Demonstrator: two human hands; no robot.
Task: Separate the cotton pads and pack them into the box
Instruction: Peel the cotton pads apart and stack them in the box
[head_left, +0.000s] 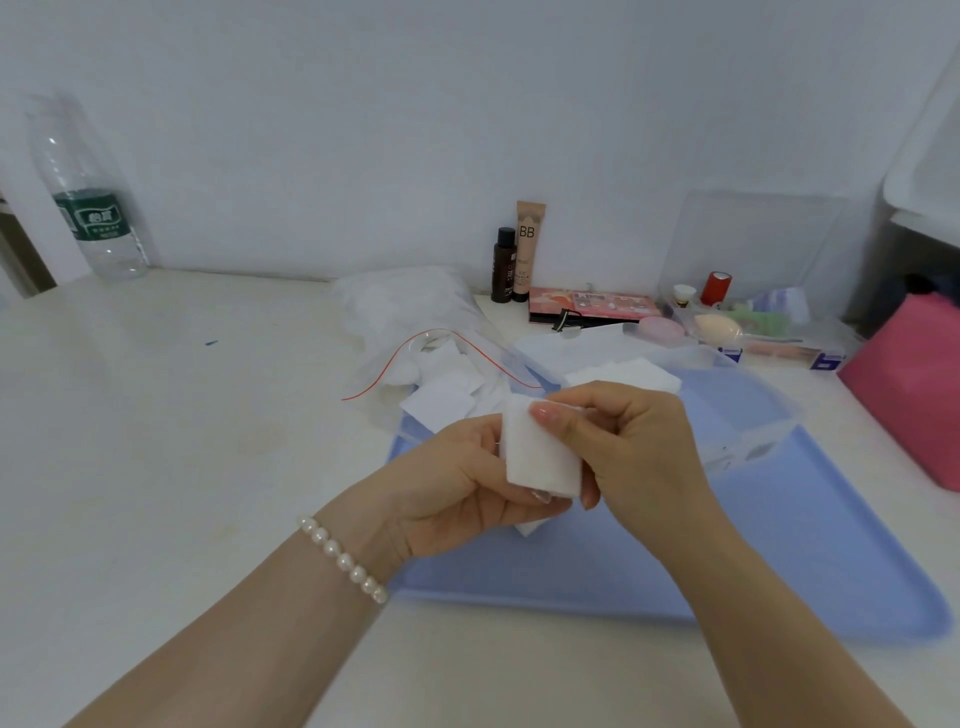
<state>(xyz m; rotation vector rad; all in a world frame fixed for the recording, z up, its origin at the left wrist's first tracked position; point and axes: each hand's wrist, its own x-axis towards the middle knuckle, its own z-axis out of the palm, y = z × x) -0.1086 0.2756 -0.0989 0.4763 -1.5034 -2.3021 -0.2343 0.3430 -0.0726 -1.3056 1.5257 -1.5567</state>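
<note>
Both hands hold a small stack of white square cotton pads (540, 452) above the blue tray (810, 561). My left hand (457, 483) grips the stack from below and the left, thumb under its lower edge. My right hand (623, 441) pinches its top right corner with thumb and fingers. Behind them stands a clear plastic box (748, 410) on the tray, with white pads (628, 375) lying in its far left corner. More loose pads (447, 395) spill from an open clear zip bag (415, 322) with a red seal line, left of the box.
A water bottle (93, 208) stands at the back left. Cosmetics line the wall: a dark bottle (503, 265), a BB tube (530, 244), a palette (592, 306) and a clear organiser (753, 322). A pink box (909, 384) sits at the right edge.
</note>
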